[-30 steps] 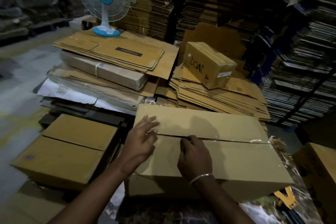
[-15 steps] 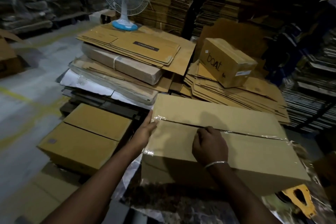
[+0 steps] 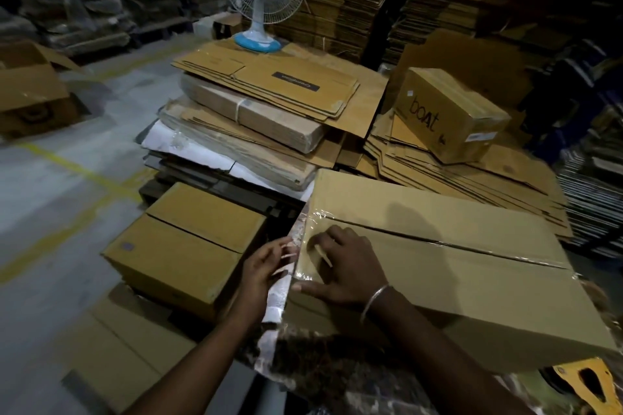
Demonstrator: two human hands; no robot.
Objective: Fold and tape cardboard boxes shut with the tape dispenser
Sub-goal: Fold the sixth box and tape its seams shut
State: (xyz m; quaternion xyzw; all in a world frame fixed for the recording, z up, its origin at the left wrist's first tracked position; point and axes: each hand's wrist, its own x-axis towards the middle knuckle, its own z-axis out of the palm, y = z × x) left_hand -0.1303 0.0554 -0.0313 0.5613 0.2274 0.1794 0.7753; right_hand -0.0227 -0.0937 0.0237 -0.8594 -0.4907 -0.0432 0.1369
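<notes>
Both hands have been slid over to the left end of the big brown cardboard box (image 3: 438, 246) since half a second ago. From the head view, the right hand (image 3: 340, 266) is laid flat with fingers spread on the clear tape strip (image 3: 448, 244) at the box's left end, pressing it down. The left hand (image 3: 266, 266) is set against the left side face, fingers relaxed on the tape overhang. A yellow tape dispenser (image 3: 586, 384) is seen at the bottom right, beside the box.
</notes>
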